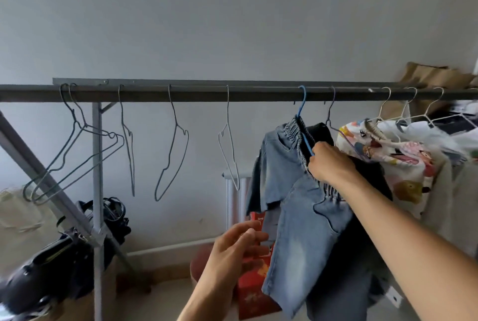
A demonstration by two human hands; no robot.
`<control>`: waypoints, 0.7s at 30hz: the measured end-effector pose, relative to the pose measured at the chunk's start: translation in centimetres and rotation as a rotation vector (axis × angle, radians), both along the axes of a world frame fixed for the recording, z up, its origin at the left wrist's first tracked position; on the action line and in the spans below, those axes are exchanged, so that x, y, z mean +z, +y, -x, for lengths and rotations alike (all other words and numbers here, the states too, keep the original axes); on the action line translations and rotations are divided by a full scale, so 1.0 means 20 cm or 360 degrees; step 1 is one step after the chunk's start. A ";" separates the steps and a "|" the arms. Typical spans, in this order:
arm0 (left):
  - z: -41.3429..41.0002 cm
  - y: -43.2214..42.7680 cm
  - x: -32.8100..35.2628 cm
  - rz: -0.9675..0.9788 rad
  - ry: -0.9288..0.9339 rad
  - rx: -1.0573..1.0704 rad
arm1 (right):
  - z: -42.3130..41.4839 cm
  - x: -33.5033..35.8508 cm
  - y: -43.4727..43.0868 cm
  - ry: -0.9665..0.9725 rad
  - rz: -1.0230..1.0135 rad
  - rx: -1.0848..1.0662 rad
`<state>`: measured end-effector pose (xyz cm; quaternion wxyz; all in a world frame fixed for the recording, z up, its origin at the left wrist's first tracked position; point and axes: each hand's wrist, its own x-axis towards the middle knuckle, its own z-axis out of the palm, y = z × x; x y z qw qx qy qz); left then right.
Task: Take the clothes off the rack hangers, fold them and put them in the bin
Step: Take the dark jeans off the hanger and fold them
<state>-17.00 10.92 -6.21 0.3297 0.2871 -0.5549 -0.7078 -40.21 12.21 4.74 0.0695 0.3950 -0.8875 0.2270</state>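
Nearest, left hand (227, 251) loose-fingered and empty, just left of the denim shorts (297, 217) (long axis hanging downward); higher and farther, right hand (329, 164) clamped on their elastic waistband at the blue hanger (307, 139), hooked over the rack bar (207, 95) beyond.

A black bag (49, 269) is seen low at the left. A red box (253, 295) is seen below a white radiator (231, 207). Brown cardboard (434, 75) is stacked against the grey wall (232, 23) at the right.
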 end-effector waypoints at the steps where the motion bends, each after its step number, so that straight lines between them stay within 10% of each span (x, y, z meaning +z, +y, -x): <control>1: 0.00 0.01 0.01 0.0035 -0.0009 -0.0001 | 0.01 0.01 -0.02 -0.0175 0.0074 0.0062; 11: 0.11 0.06 0.15 0.0514 0.0064 0.0039 | 0.02 0.15 -0.05 -0.0703 0.0786 0.0258; 21: 0.15 0.03 0.34 0.1176 0.0166 0.0328 | -0.10 0.05 0.27 -0.0752 0.0446 0.0708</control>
